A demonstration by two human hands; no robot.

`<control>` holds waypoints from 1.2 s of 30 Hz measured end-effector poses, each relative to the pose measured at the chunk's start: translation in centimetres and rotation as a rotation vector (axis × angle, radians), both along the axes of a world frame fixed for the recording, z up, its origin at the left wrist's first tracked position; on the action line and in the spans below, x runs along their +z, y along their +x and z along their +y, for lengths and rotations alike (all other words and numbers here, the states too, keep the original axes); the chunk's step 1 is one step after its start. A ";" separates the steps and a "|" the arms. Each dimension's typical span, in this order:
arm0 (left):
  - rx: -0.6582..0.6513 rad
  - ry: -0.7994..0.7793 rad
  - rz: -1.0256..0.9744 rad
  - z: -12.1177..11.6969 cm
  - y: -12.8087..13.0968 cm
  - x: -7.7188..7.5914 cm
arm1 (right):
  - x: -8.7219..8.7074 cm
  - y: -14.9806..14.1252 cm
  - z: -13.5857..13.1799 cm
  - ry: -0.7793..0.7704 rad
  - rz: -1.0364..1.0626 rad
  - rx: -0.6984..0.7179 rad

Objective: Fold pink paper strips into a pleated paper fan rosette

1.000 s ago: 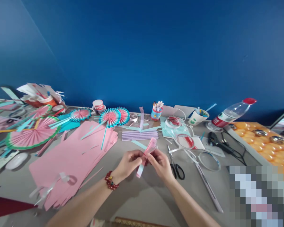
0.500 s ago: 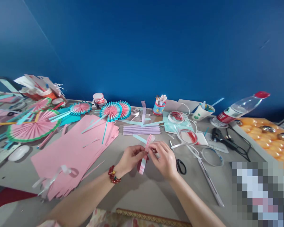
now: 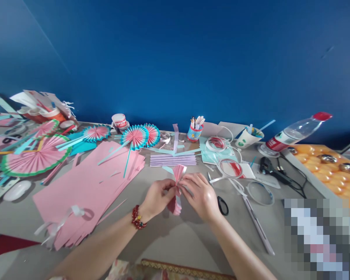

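Both hands meet over the desk around a pleated pink paper strip (image 3: 179, 173), pinched at its middle so that its two ends flare out. My left hand (image 3: 160, 198), with a red bead bracelet (image 3: 138, 217) at the wrist, grips the paper from the left. From the right, the thumb and fingers of my right hand (image 3: 200, 194) close on the same middle part. A pale blue strip (image 3: 168, 169) shows just behind the paper. Scissors with a black handle (image 3: 223, 205) lie beside my right hand, partly covered by it.
Pink sheets (image 3: 84, 186) lie to the left, with finished paper fans (image 3: 134, 137) beyond. Folded lilac paper (image 3: 172, 160) sits ahead. On the right are tape rolls (image 3: 231, 168), a utility knife (image 3: 258, 225), a plastic bottle (image 3: 294, 134) and a paper cup (image 3: 247, 139).
The pleated paper has fanned out more at both ends, and its middle is pinched narrower. My hands stay together in nearly the same place; the view has shifted slightly.
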State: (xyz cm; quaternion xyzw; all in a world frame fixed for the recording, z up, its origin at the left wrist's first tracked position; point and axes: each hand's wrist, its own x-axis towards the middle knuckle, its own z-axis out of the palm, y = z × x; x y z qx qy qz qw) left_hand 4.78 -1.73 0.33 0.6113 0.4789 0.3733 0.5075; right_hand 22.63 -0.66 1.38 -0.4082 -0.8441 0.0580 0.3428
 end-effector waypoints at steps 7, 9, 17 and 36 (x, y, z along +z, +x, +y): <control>0.018 0.101 0.109 0.0 -0.1 -0.2 | 0.2 -0.3 -0.3 0.028 -0.053 0.000; 0.020 0.166 0.184 -0.1 -0.2 -0.1 | 0.1 -0.4 -0.4 0.024 -0.057 -0.004; 0.021 0.220 0.325 -0.2 -0.1 0.2 | -0.4 -0.4 -0.5 0.011 -0.019 0.004; -0.002 0.192 0.269 -0.1 -0.2 0.1 | -0.6 -0.1 -0.2 -0.080 0.013 0.040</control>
